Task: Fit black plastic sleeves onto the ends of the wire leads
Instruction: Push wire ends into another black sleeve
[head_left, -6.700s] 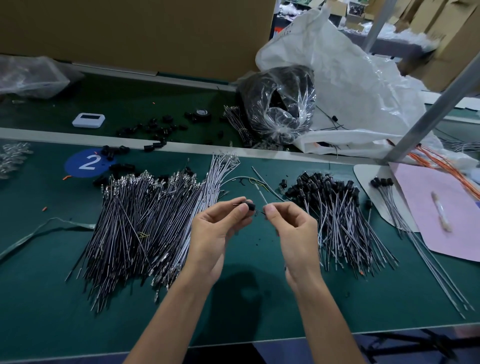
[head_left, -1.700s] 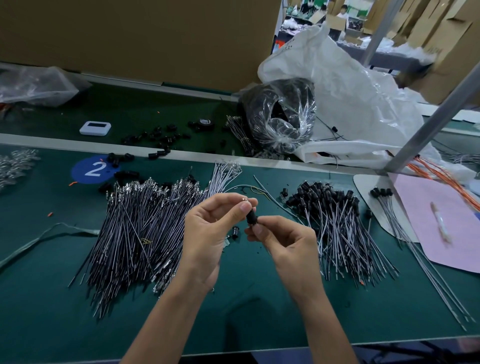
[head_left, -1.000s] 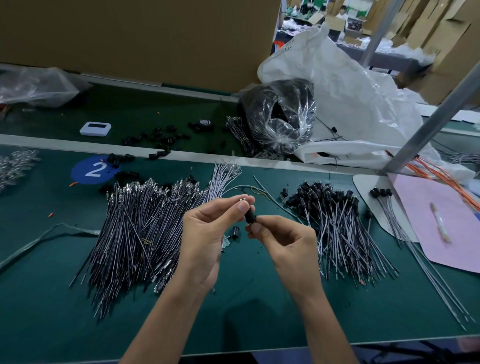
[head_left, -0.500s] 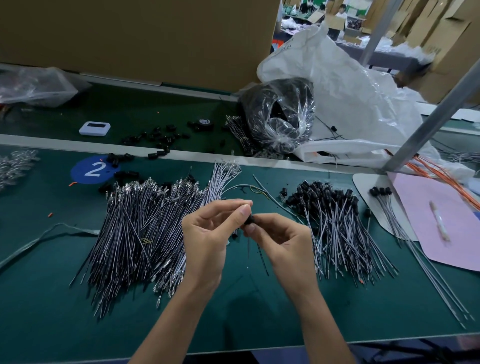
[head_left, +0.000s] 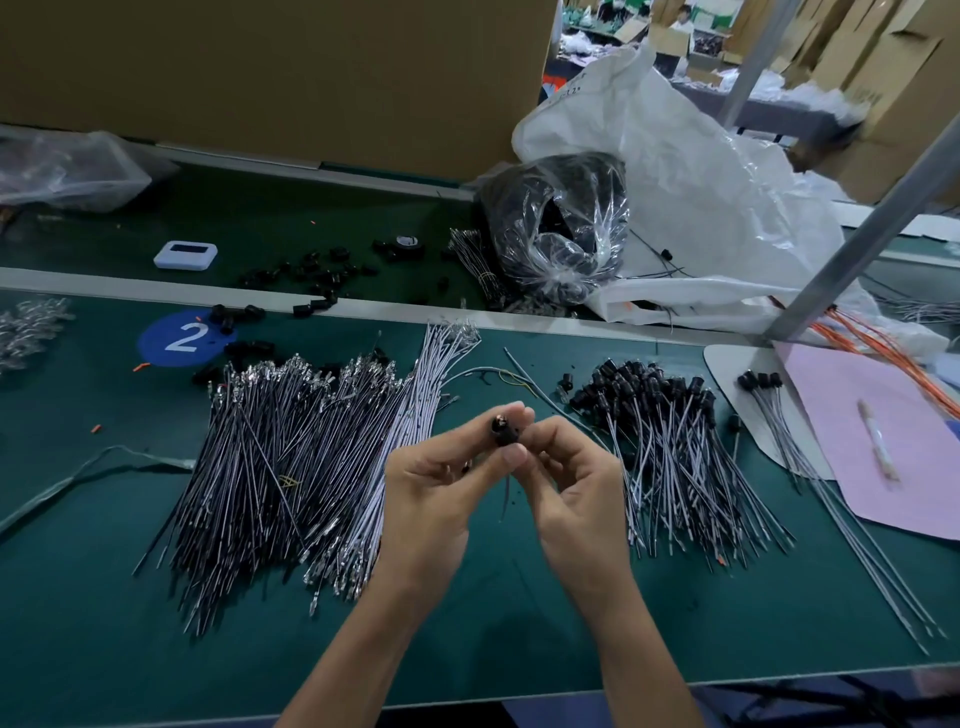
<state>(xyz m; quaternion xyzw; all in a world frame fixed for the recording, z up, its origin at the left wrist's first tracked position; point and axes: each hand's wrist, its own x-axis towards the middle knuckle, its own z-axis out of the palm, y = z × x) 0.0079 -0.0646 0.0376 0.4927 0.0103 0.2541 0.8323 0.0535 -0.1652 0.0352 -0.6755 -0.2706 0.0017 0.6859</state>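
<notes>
**Both hands pinching one sleeve at the centre of the frame**

You are holding a black sleeve (head_left: 503, 431) up over the green table (head_left: 78, 597), just above the middle of the frame. Your left hand (head_left: 436, 483) is pinching it between thumb and forefinger. Your right hand (head_left: 571, 478) is closing in from the right, its curled fingertips pressing against the same sleeve. The sleeve's open end is facing up toward you, with a glint of metal showing inside. A thin wire (head_left: 506, 493) is hanging down from it in the gap between your palms.

To the left of your hands, a big pile of bare leads (head_left: 291, 457) is lying fanned out, metal tips pointing toward the top of the frame. To the right, a smaller pile of sleeved leads (head_left: 670, 441) is lying with its black caps bunched at the far end.

A blue number sticker (head_left: 179, 338) is showing at the left, with loose black caps (head_left: 311, 270) scattered beyond it near a small white box (head_left: 185, 254). A clear bag of black parts (head_left: 556, 228) is sitting in the upper middle, leaning against a large white bag (head_left: 701, 171). A pink sheet (head_left: 893, 447) is lying at the right edge, with orange wires (head_left: 883, 348) running just above it.
</notes>
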